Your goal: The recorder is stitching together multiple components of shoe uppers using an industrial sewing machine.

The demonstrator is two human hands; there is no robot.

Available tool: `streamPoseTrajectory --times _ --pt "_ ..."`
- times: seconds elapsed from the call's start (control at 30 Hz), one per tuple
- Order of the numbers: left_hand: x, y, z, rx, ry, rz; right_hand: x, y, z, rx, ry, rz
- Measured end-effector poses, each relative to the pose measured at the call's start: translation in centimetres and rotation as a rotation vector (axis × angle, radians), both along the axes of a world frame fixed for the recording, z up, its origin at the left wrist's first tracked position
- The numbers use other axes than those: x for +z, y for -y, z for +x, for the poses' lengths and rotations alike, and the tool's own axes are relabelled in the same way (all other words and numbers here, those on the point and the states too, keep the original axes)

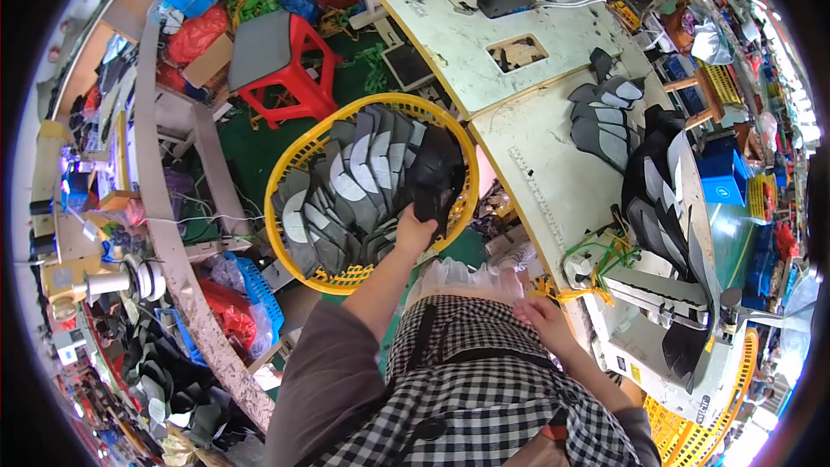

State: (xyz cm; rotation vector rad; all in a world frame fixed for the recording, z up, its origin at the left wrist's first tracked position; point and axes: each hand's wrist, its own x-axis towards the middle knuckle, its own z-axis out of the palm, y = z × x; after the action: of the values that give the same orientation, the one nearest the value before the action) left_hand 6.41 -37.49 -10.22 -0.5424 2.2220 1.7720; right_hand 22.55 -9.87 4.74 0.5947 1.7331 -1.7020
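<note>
My left hand (415, 231) reaches into a round yellow plastic basket (277, 252) and is closed on the end of a black cut piece (426, 204) at the basket's right side. Overlapping bundles of curved grey and white cut pieces (350, 177) fill the rest of the basket. The black pieces (437, 158) lie piled beside them. My right hand (542, 318) hangs in front of my checked apron, near the worktable's edge, with its fingers loosely bent and nothing visible in them.
A red stool with a grey top (262, 50) stands beyond the basket. On the right, the pale worktable (519, 134) carries stacks of grey pieces (605, 121) and a long dark pile (661, 199). A curved bench edge (177, 268) runs along the left. Another yellow basket (705, 432) is lower right.
</note>
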Motion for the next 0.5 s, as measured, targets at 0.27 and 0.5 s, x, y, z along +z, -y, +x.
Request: streamPoseTrajectory --times 0.27,0.5 --pt "15.3 -3.2 9.9 -0.711 -0.294 -0.574 -3.0 10.9 -10.8 -0.211 -0.035 -0.132" --pt "2.8 -3.4 5.1 -0.312 -0.185 -0.275 -2.6 3.3 -6.0 -0.169 -0.022 0.111"
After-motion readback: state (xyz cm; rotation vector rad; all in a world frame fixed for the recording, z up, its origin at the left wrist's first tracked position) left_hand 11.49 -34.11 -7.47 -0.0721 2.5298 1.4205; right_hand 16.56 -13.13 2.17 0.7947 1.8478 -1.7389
